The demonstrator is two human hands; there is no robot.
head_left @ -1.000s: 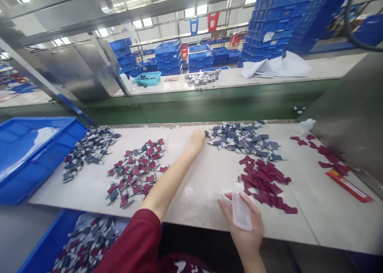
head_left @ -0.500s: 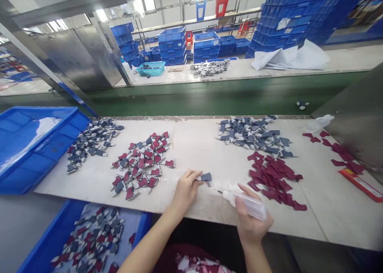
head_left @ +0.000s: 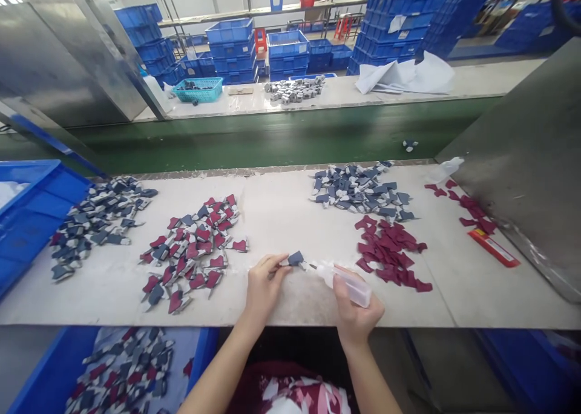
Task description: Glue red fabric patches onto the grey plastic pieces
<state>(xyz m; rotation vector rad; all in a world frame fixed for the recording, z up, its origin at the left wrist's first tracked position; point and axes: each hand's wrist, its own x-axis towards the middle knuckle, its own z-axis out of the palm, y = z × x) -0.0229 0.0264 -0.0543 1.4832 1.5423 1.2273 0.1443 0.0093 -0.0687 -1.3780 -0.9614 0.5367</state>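
Observation:
Between the thumb and fingers of my left hand point(head_left: 265, 284) is pinched a small dark blue and white shaped piece point(head_left: 295, 258), just above the table. My right hand point(head_left: 358, 308) is wrapped round a clear squeeze bottle point(head_left: 351, 285), whose thin dark tip points left, close to the piece. To the right of the bottle lies a heap of flat maroon pieces point(head_left: 390, 250). Behind it is a pile of blue and white pieces point(head_left: 358, 190). On the left are a pile of maroon and white pieces point(head_left: 190, 244) and another blue and white pile point(head_left: 97, 217).
A blue crate point(head_left: 40, 220) stands at the left edge, and a lower blue bin point(head_left: 206, 347) holds mixed pieces. A metal panel point(head_left: 521, 172) borders the right, near a red packet point(head_left: 494, 247). A green belt point(head_left: 254, 135) runs behind the table.
The view has shifted, so the table's things appear further left. The piece in my left hand has tilted, and the bottle tip stays close to it. Both hands keep their hold.

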